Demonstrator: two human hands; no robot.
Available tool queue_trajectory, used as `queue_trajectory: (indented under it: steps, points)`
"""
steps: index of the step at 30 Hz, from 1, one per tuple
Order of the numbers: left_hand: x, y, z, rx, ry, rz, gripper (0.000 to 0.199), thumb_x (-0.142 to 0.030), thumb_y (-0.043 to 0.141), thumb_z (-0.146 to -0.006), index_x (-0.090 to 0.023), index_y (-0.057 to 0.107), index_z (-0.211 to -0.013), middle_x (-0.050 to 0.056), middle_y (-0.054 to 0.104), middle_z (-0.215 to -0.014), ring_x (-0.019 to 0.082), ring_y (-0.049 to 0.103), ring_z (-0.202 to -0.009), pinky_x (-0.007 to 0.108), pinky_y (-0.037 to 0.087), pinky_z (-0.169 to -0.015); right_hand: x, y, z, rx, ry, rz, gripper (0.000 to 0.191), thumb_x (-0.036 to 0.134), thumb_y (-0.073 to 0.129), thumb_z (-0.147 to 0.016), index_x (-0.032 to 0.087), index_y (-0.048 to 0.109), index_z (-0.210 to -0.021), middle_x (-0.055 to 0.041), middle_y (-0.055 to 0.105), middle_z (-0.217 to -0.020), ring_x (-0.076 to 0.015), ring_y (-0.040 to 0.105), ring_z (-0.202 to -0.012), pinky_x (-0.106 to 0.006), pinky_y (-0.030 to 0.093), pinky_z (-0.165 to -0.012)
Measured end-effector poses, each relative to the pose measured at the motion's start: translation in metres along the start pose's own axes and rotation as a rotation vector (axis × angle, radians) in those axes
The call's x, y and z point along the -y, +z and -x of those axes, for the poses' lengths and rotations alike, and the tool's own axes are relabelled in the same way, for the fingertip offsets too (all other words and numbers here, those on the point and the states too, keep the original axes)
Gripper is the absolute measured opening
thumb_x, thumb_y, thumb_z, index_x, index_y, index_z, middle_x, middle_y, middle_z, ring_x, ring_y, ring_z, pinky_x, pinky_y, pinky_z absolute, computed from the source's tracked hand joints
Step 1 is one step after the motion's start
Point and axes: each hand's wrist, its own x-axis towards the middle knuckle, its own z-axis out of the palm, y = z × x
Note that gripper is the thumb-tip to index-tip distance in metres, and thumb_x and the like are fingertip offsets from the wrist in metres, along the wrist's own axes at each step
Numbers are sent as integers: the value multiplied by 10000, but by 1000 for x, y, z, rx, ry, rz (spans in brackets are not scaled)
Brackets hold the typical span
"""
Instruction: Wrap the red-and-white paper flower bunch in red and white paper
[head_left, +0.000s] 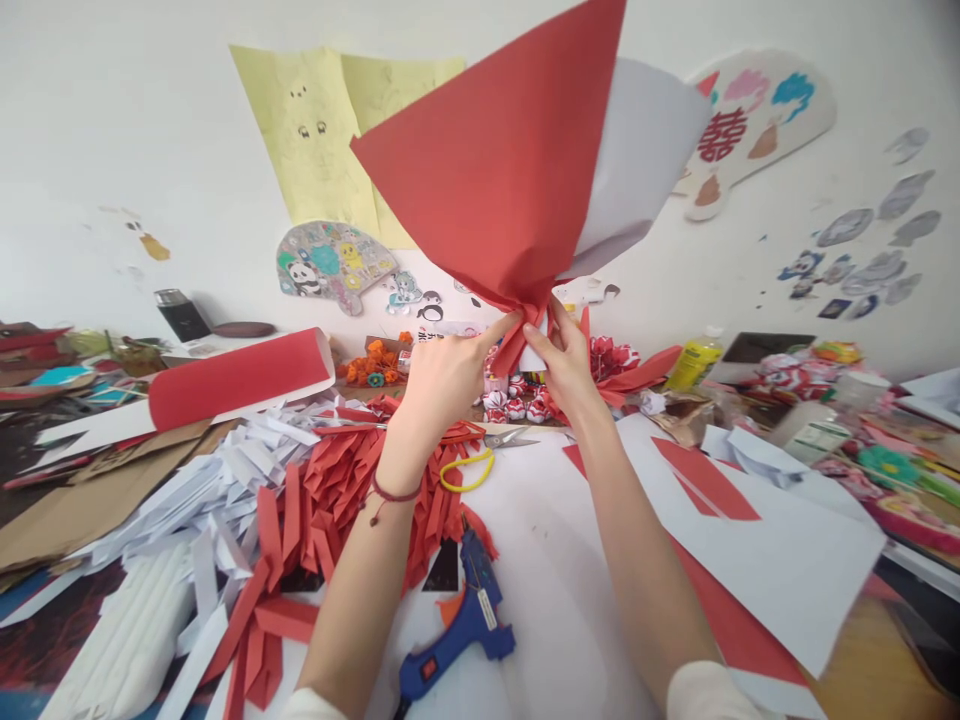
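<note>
A bouquet wrapper of red and white paper [502, 150] stands upright, flaring wide at the top and gathered narrow below. My left hand [450, 365] pinches the gathered neck from the left, its index finger pressed along the fold. From the right, my right hand [562, 355] grips the same neck, thumb in front and the other fingers partly hidden behind the paper. Under my hands are scissors with yellow handles [466, 472]. A blue hot glue gun [469, 610] lies between my forearms on white paper.
Folded red paper strips [330, 500] and white paper strips [225, 465] heap up at left, near a red paper roll [232, 380]. Paper sheets [757, 540] cover the right side. A yellow bottle [694, 362] stands near the wall, and orange flowers [379, 362] lie behind my left hand.
</note>
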Motion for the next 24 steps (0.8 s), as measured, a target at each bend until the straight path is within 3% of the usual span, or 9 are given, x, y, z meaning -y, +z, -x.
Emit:
queue_trajectory:
  steps: [9,24]
  points:
    - [0,2,0,5,-16,6,730,-134,452,-867,-357,279,-1540,18,630,-646,175,605,-591,255,374,-597,0,4,1,-50,-3,-21,771,474,806,-735,298,484,-1413,-38,482,-1486,-248,433,-1405,-469,349,-1209]
    - [1,4,1,-21,12,15,801,-91,458,-819,-411,269,-1529,0,648,-652,183,614,-601,260,356,-587,4,6,2,-39,34,-98,791,463,800,-732,348,368,-1385,-44,524,-1411,-236,505,-1335,-493,394,-1172]
